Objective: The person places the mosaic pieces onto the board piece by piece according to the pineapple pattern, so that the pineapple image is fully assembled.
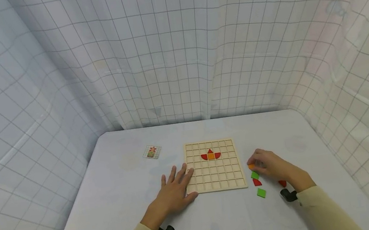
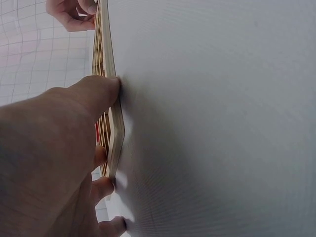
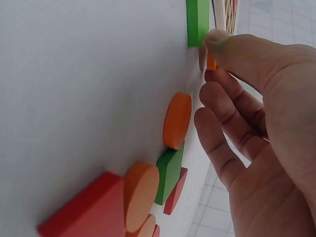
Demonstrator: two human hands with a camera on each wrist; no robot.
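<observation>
Right hand (image 1: 271,164) pinches orange piece (image 1: 251,166) beside grid board (image 1: 214,165).

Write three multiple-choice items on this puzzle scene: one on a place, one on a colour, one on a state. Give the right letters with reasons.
1. Where does the pattern card lie?
A. left of the wooden grid board
B. on the board
C. under the right hand

2. What colour is the piece pinched by the right hand?
A. blue
B. orange
C. green

3. How is the left hand?
A. fist in the air
B. holding a green piece
C. flat, fingers on the board's corner

Answers: 1 A, the card lies apart, left of the board. 2 B, orange shows between the fingertips. 3 C, spread fingers rest there.
</observation>
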